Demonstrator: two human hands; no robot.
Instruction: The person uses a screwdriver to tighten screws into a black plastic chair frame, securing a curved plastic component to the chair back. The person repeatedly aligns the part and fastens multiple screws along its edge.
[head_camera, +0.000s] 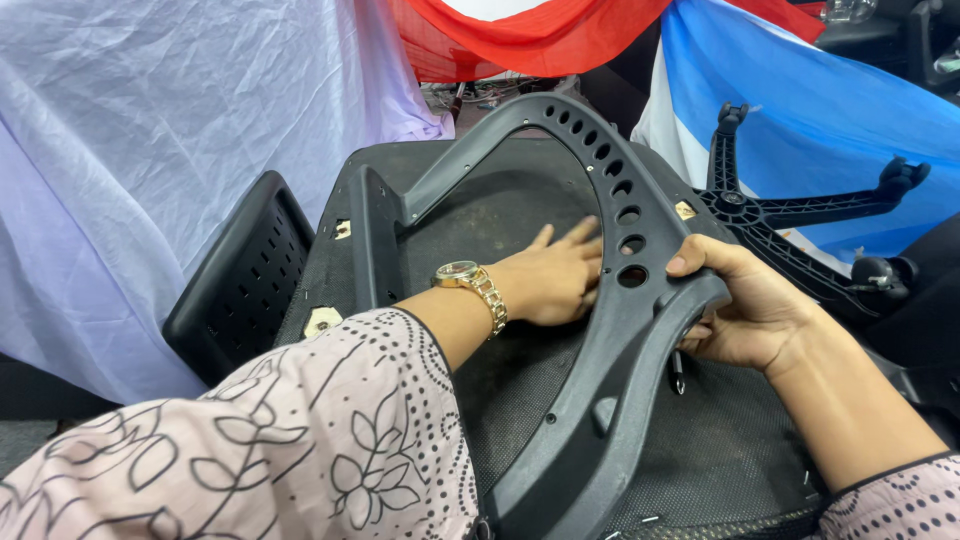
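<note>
While the seat (520, 230) lies upside down and fills mid-frame, its black mesh underside up, a grey armrest frame (610, 300) arcs across it from the far left corner to the near edge, round holes along the far curve. Left of the seat a black perforated panel (240, 270) stands tilted against pale cloth (130, 150). Off the right edge a black star base (790, 215) lies on blue cloth (830, 90). Right hand (745, 310) clamped on the frame's outer edge, thumb on top. Left hand (555, 280) flat, fingers spread, on the underside inside the arc, touching the frame. Gold watch (470, 282) on left wrist. Dark screwdriver tip (677, 375) pokes out below the right hand.
</note>
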